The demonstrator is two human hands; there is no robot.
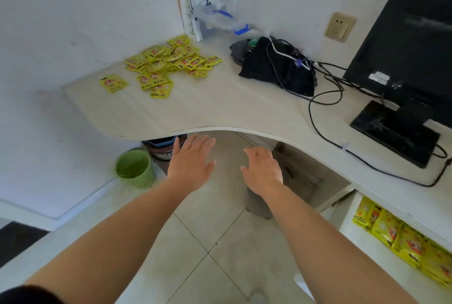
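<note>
Head view: our left hand (pixel 193 162) and right hand (pixel 263 169) hover empty and relaxed before the desk (pixel 220 110) front edge. Yellow sachets (pixel 171 61) lie piled near its far left corner. We judge them light and slippery, so we should pinch one by its edge.

A green plastic waste bin (pixel 135 168) stands on the floor left of the left fingers (pixel 195 143). Well beyond the right fingers (pixel 256 153), a black cloth bag (pixel 274 69) lies under tangled black cables (pixel 329 104); a black flat monitor (pixel 411 44) stands further right, by a beige wall socket (pixel 340 26).
</note>
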